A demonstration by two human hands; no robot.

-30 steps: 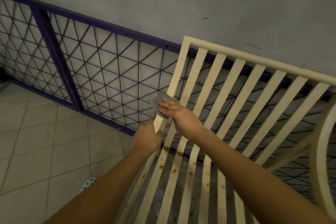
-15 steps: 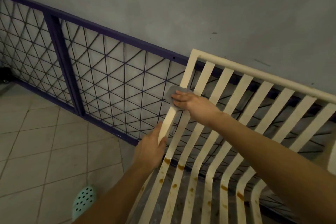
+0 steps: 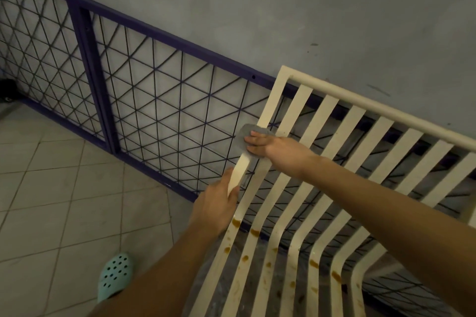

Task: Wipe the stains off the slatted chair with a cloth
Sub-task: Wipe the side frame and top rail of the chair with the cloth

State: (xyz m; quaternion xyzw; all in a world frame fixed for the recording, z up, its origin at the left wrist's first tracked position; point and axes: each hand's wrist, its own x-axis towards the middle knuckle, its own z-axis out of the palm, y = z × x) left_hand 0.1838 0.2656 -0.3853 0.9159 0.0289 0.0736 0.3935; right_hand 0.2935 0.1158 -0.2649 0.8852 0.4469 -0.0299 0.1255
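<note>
Pressing flat, the fingers (image 3: 253, 140) of the right hand (image 3: 277, 148) lie straight and close together on the grey cloth (image 3: 243, 134). The cloth sits under their tips and shows past them on the left, held against the outer left rail of the slatted chair (image 3: 334, 90). Lower on that rail, the left hand (image 3: 215, 206) grips it between thumb and curled fingers. Brown stains (image 3: 235, 223) dot the slats just below that hand, at the bend into the seat. Behind, a purple mesh frame (image 3: 164, 100) leans on a grey wall. A mint clog (image 3: 116, 275) rests on the tiled floor (image 3: 51, 188).
</note>
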